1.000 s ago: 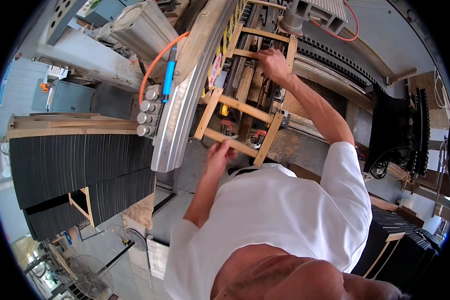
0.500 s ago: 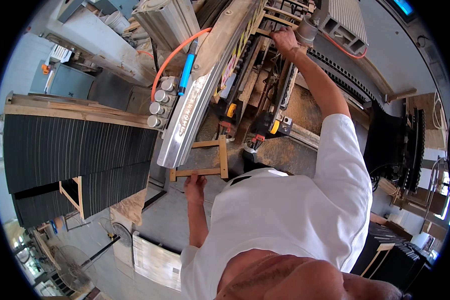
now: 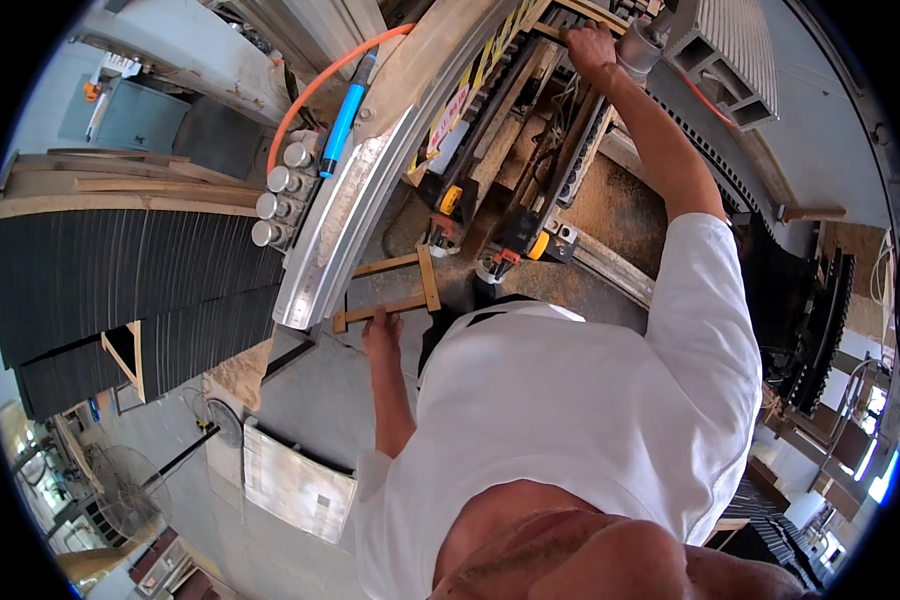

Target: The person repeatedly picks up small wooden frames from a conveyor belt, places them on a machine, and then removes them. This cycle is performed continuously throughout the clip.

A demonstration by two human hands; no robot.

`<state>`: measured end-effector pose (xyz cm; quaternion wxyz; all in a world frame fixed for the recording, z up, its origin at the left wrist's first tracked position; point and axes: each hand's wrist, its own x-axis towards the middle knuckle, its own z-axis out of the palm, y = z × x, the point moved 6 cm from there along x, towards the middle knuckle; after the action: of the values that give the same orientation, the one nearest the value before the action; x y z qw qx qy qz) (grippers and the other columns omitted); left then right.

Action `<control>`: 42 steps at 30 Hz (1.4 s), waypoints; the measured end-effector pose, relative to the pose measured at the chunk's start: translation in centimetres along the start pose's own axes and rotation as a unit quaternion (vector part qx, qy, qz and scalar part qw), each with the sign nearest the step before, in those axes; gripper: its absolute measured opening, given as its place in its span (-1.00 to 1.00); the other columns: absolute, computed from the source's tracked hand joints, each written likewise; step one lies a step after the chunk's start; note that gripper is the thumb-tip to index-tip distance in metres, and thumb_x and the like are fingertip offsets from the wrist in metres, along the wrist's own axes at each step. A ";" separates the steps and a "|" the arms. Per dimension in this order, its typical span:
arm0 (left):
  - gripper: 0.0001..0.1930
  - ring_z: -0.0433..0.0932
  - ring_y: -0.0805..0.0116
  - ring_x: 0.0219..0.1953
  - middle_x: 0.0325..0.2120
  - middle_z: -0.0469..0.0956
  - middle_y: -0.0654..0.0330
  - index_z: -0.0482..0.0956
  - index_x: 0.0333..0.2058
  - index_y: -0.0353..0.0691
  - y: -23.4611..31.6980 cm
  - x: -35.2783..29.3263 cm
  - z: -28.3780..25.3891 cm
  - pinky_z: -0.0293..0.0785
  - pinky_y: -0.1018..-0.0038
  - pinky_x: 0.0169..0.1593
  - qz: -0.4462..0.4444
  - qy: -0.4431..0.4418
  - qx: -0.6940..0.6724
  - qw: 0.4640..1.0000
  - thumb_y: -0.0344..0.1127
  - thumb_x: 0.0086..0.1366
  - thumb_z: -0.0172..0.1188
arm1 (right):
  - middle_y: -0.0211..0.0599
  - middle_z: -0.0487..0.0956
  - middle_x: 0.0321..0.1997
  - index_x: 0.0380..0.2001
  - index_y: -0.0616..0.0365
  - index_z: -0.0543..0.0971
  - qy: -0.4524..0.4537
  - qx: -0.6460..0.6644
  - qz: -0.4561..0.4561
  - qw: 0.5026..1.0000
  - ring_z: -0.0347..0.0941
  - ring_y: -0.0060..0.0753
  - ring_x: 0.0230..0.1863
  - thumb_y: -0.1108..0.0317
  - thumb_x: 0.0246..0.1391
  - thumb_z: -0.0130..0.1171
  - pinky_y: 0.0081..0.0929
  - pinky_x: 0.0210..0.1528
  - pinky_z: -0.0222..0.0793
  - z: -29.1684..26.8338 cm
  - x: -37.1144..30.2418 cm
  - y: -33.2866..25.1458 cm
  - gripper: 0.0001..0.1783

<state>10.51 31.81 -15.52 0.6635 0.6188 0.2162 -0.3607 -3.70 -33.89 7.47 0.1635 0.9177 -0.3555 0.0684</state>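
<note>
A small rectangular wooden frame [image 3: 429,278] hangs below the near end of a long machine. My left hand [image 3: 381,335] is closed on its near bar, the fingers partly hidden by the wood. Far up the machine, my right arm reaches out over two dark parallel rails [image 3: 558,150]. There my right hand [image 3: 591,50] has its fingers curled down at a second pale wooden frame [image 3: 547,29], next to a round metal cylinder [image 3: 638,48]. The fingertips of that hand are hard to see.
Left of me stands a tall stack of black slats [image 3: 120,290] with wooden strips on top. A metal beam [image 3: 320,240] carries a blue air gun-like tube [image 3: 344,128] and an orange hose [image 3: 310,85]. Sawdust [image 3: 620,215] covers the machine bed. A floor fan [image 3: 130,485] is behind left.
My view has shifted slightly. The left hand still holds its wooden frame, now tilted a little more; the right hand stays at the far frame beside the cylinder.
</note>
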 end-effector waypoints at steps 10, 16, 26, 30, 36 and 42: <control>-0.81 0.57 0.39 -0.48 -0.49 0.55 0.20 0.47 -0.36 -0.22 -1.0 -0.9 0.0 0.56 0.47 -0.42 0.019 0.019 0.028 0.999 -0.26 0.23 0.26 | -0.16 0.57 -0.19 -0.33 -0.01 0.64 0.038 -0.044 -0.020 0.998 0.44 -0.07 -0.05 0.48 -0.05 0.14 -0.06 0.02 0.23 -1.0 0.1 -0.6 -0.80; -0.82 0.55 0.45 -0.49 -0.46 0.57 0.23 0.53 -0.31 -0.25 1.1 -2.3 -0.1 0.55 0.51 -0.41 0.054 0.027 0.060 0.996 -0.27 0.23 0.25 | -0.21 0.58 -0.19 -0.30 -0.04 0.65 0.022 -0.062 -0.018 0.998 0.44 -0.09 -0.05 0.45 0.00 0.15 -0.06 0.03 0.26 -0.9 0.0 -0.4 -0.81; -0.78 0.49 0.54 -0.45 -0.46 0.54 0.28 0.54 -0.26 -0.28 12.4 -11.0 -1.8 0.47 0.55 -0.33 0.264 -0.048 0.148 0.952 -0.22 0.32 0.14 | -0.21 0.60 -0.17 -0.22 -0.01 0.62 -0.037 -0.038 0.027 0.998 0.47 -0.06 -0.02 0.39 0.11 0.03 -0.03 0.00 0.32 0.0 0.8 0.2 -0.79; -0.76 0.45 0.56 -0.45 -0.50 0.51 0.29 0.53 -0.33 -0.29 19.8 -15.9 -5.7 0.42 0.56 -0.31 0.374 -0.012 0.150 0.915 -0.20 0.35 0.12 | -0.09 0.61 -0.13 -0.17 0.00 0.59 -0.043 0.020 0.077 0.996 0.53 0.01 -0.07 0.28 0.10 0.03 -0.05 -0.07 0.45 -0.2 0.5 1.0 -0.74; -0.72 0.36 0.65 -0.47 -0.51 0.48 0.37 0.52 -0.39 -0.23 31.6 -19.2 -15.7 0.26 0.66 -0.38 0.441 0.029 0.039 0.896 -0.13 0.38 0.09 | -0.19 0.64 -0.15 -0.07 0.03 0.61 0.187 0.296 0.079 0.934 0.57 -0.22 -0.15 0.18 0.18 0.11 -0.27 -0.15 0.45 -15.0 -5.8 -7.5 -0.69; -0.72 0.43 0.58 -0.50 -0.42 0.57 0.28 0.54 -0.10 -0.31 45.3 -16.7 -26.6 0.31 0.61 -0.44 0.504 0.080 0.012 0.860 -0.22 0.38 0.08 | -0.27 0.62 -0.19 -0.16 0.18 0.63 0.251 0.475 -0.032 0.843 0.52 -0.42 -0.15 0.47 0.14 0.17 -0.52 -0.05 0.42 -28.4 -21.3 -24.9 -0.81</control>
<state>37.77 60.10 23.12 0.7276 0.6779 -0.0773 0.0716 -2.87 6.70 22.68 -0.2071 0.8454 -0.1964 0.4515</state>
